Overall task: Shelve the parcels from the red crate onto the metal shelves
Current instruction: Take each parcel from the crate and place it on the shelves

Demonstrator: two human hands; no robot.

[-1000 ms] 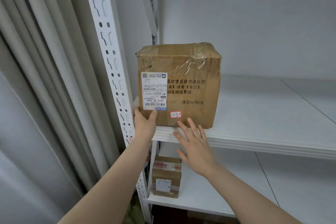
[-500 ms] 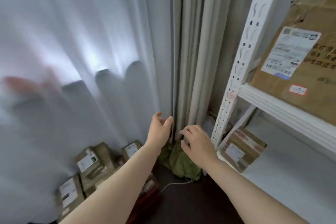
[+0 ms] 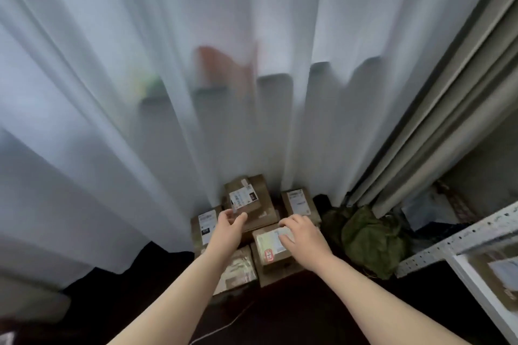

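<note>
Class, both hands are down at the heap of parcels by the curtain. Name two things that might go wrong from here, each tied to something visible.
1. The parcels lie heaped, some tilted; lifting the stickered parcel under the right hand may topple its neighbours, while the left hand holds nothing.
2. A white cable trails over the dark floor below the arms; stepping towards the shelf frame could snag it.

Parcels: brown cardboard parcels (image 3: 246, 202) with white labels, piled on the dark floor (image 3: 308, 314) against the white sheer curtain (image 3: 168, 106).
Left hand (image 3: 228, 228): loosely spread over the pile, holding nothing.
Right hand (image 3: 304, 238): lying on the near red-stickered cardboard parcel (image 3: 270, 253), fingers on its label.
Right side: crumpled green bag (image 3: 370, 241), then a white perforated metal shelf post (image 3: 462, 241).
</note>
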